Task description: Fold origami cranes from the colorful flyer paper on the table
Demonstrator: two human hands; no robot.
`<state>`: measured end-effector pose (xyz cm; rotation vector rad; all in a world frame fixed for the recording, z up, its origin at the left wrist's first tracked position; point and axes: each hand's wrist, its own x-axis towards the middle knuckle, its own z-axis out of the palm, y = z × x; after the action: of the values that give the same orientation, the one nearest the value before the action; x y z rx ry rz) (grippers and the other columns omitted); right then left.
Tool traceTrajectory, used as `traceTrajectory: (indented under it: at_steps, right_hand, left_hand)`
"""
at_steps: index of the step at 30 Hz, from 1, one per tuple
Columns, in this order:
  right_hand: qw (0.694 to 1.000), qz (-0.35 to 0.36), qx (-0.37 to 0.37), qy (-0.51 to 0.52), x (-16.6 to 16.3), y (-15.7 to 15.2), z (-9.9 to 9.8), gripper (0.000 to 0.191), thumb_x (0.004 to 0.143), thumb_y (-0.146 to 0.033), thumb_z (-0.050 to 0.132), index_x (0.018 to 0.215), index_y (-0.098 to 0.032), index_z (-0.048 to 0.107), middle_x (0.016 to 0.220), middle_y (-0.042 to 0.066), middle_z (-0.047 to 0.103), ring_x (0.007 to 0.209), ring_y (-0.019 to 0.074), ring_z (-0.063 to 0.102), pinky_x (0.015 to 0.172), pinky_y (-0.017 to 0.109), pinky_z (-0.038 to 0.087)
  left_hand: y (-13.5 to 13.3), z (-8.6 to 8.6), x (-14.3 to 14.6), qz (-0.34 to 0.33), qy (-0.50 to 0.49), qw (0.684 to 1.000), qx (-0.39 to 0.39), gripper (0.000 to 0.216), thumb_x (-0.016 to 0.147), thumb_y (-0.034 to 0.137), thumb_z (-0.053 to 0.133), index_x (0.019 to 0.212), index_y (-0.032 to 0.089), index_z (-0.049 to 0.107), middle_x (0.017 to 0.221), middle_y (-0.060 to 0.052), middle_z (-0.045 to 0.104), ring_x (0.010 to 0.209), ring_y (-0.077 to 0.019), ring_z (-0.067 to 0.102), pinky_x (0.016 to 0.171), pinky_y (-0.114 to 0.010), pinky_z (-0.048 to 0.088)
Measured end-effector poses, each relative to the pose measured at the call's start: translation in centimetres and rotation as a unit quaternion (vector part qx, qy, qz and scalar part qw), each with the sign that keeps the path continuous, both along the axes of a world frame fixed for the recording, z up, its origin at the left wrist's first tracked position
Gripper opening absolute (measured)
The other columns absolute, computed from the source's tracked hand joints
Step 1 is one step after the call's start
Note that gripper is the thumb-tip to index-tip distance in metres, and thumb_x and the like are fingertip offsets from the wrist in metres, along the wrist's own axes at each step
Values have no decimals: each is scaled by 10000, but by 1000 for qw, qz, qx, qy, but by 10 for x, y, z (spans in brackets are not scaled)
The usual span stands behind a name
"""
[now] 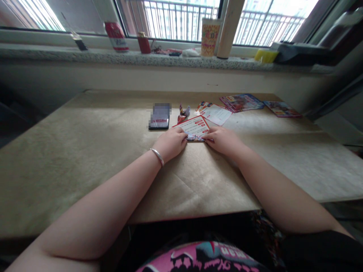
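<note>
A white printed sheet of paper [194, 125] with a red border lies on the table in front of me, its near edge folded up into a colourful strip. My left hand [171, 142] presses the left end of that fold, fingers together. At the right end, my right hand [222, 139] pinches the same fold between thumb and fingers. Just beyond the sheet stands a small colourful folded paper piece [183, 113]. Another red-bordered printed sheet [215, 113] lies behind and to the right. A phone [159, 116] rests left of the sheet, beyond my left hand.
Colourful printed booklets or cards [242, 102] lie at the back right, with another stack [282, 108] beside them. The beige table [93, 158] meets a wall below the windowsill. On the sill stand a red can [116, 36], a red bottle [143, 43] and a patterned cup [210, 37].
</note>
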<state>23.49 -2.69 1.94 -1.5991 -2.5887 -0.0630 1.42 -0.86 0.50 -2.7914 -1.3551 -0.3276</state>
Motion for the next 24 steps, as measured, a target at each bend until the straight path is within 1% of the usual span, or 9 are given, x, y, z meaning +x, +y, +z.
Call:
traceTrajectory:
  at_steps: [4,7,9,11,16,18,22,24]
  right_hand:
    - [1000,3,1,-16,-2,-2,3,327,929,-334,480,1118,-291,744,1040,72,709,918,221,654,721,310,466]
    - [1000,1,-2,-29,-4,-4,6,329,926,-281,472,1116,-275,741,1082,76,710,944,218,652,739,305,470]
    - [999,-3,-3,-32,-5,-5,7,314,915,-254,482,1089,-254,744,1089,73,713,946,214,652,746,301,470]
    - [999,-4,0,-31,-5,-6,7,297,905,-247,493,1062,-243,745,1077,65,717,938,215,655,746,301,471]
    - [1000,4,6,-23,-3,-5,6,293,894,-237,502,1041,-261,754,1061,49,719,927,215,659,752,300,467]
    - [1000,3,3,-20,-2,-4,5,294,891,-234,510,1048,-272,756,1066,44,717,927,209,658,761,296,466]
    - [1000,-5,-8,-13,-2,-4,6,293,905,-254,505,1047,-273,761,1061,44,719,926,196,655,755,284,464]
    - [1000,-7,-8,-3,-1,-4,6,300,908,-255,498,1045,-271,764,1052,46,722,931,193,655,749,278,462]
  left_hand:
    - [-2,0,1,3,23,1000,2,313,922,277,471,1074,122,698,1048,-128,647,999,-250,611,913,-359,506]
    - [-6,0,3,-11,35,999,1,390,945,342,466,1223,127,636,1102,-143,623,1025,-266,592,935,-381,491]
    - [-10,0,4,-18,43,999,2,442,959,368,454,1336,164,562,1167,-149,591,1068,-270,572,973,-394,466]
    - [-12,-1,5,-12,56,998,7,461,965,400,448,1365,190,538,1208,-154,560,1106,-280,551,1001,-411,443]
    - [-15,-4,6,7,69,998,6,483,965,443,440,1386,215,507,1259,-144,535,1165,-297,519,1001,-426,439]
    - [-16,-5,8,5,64,998,8,485,961,441,448,1376,200,512,1296,-143,524,1195,-303,500,1018,-432,428]
    - [-17,-6,12,-29,54,998,11,514,965,427,441,1345,91,519,1347,-155,519,1252,-294,455,1090,-407,370]
    - [-18,-6,13,-32,53,998,2,535,965,439,438,1343,68,513,1340,-157,531,1253,-289,454,1100,-394,357]
